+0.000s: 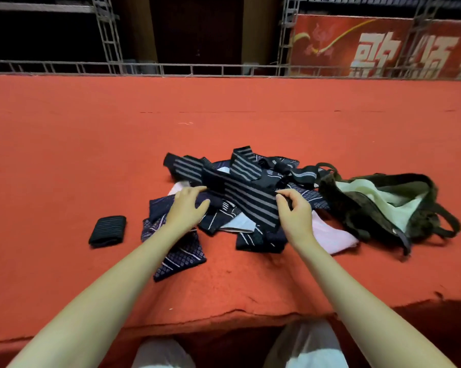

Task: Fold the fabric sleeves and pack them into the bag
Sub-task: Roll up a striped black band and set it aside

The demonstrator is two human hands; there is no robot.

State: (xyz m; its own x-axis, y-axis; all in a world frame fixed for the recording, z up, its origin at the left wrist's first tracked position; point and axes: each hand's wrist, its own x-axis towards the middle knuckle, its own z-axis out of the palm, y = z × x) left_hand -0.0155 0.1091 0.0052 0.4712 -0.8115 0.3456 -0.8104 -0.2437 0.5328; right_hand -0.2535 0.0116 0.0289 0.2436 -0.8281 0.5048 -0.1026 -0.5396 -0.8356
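A heap of dark fabric sleeves (240, 179) lies in the middle of the red surface, some black with grey stripes, some navy with white patterns, a few pale ones beneath. On top lies a long black sleeve with grey stripes (250, 200). My right hand (294, 211) pinches its right edge with curled fingers. My left hand (188, 205) rests on the pile at that sleeve's left end, fingers bent over the cloth. One folded black sleeve (107, 231) sits apart at the left. The dark olive bag (370, 208) lies open at the right, its light green lining showing.
The red cloth-covered table (224, 115) stretches far back to a metal truss rail (224, 68). Its front edge runs close to my knees (303, 346). A red banner with white characters (383, 46) stands behind at the right.
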